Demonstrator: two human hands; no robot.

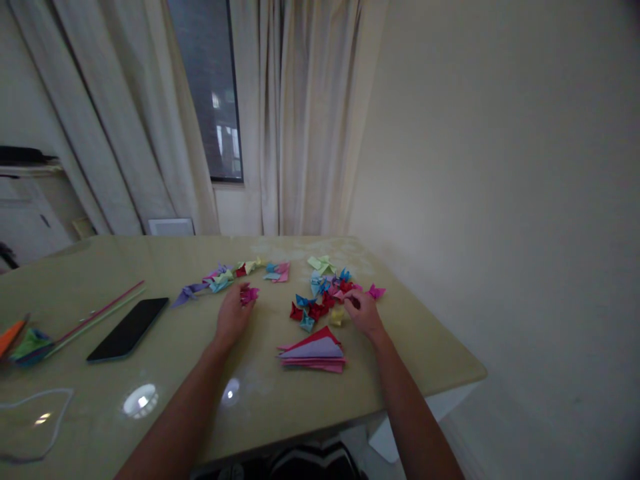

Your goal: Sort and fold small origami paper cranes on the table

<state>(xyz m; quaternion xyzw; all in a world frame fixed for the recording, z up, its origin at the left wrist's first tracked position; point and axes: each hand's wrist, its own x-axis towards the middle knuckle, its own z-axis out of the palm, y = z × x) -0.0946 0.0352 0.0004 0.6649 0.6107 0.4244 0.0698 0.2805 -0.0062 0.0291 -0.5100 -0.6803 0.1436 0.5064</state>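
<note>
My left hand is closed around a magenta folded paper piece above the table. At the right edge of a pile of small folded paper pieces, my right hand has its fingers pinched together; what they hold, if anything, is too small to make out. Red, blue, teal and pale green pieces make up the pile. A yellow piece lies just left of my right hand, and a magenta one shows behind it. Closer to me rests a stack of folded coloured paper, red and lilac on top.
A row of folded paper pieces runs along the back, with pink and blue pieces at its right end. On the left lie a black phone, thin red and green sticks and a white cord. The wall borders the table's right side.
</note>
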